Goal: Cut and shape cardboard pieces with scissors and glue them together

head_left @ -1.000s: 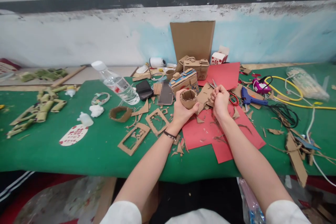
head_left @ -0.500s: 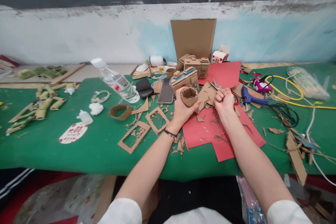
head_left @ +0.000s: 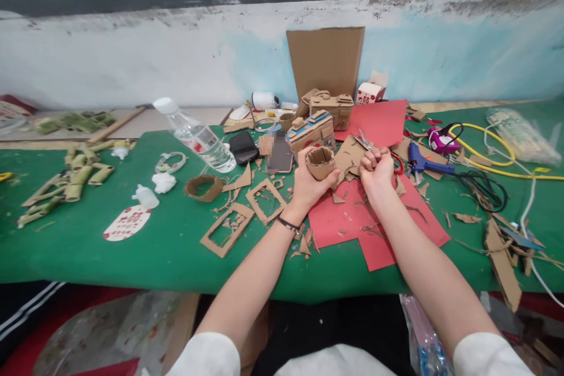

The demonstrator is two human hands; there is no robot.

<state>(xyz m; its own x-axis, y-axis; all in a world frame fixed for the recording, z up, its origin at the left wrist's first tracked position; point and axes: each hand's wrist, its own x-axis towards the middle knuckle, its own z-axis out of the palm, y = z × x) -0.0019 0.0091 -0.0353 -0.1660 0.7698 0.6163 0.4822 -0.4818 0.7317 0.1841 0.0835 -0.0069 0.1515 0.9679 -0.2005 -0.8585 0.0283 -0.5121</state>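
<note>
My left hand [head_left: 311, 185] is wrapped round a short cardboard tube [head_left: 320, 163], its open end facing up and the corrugated edge showing. Close to its right, above the red paper [head_left: 339, 226], my right hand [head_left: 376, 167] is closed with the fingertips pinched together. Whatever those fingers hold, if anything, is hidden. Scissors [head_left: 362, 140] show behind the right hand, blades to its upper left and red handles to its right; I cannot tell whether the hand touches them. Behind the tube stands a cardboard model camera [head_left: 312, 132] with blue strips, and a plain brown one [head_left: 335, 110] farther back.
Cardboard frames [head_left: 227, 229], a cardboard ring [head_left: 204, 188] and scraps lie on the green cloth [head_left: 176, 270]. A tilted water bottle [head_left: 196, 135] and phone [head_left: 279, 153] are left; a blue glue gun [head_left: 427, 160], yellow cable [head_left: 497, 170] and bagged sticks [head_left: 524, 135] are right.
The whole view has shifted slightly. Both hands keep almost the same pose, the left still round the cardboard tube and the right still closed beside it.
</note>
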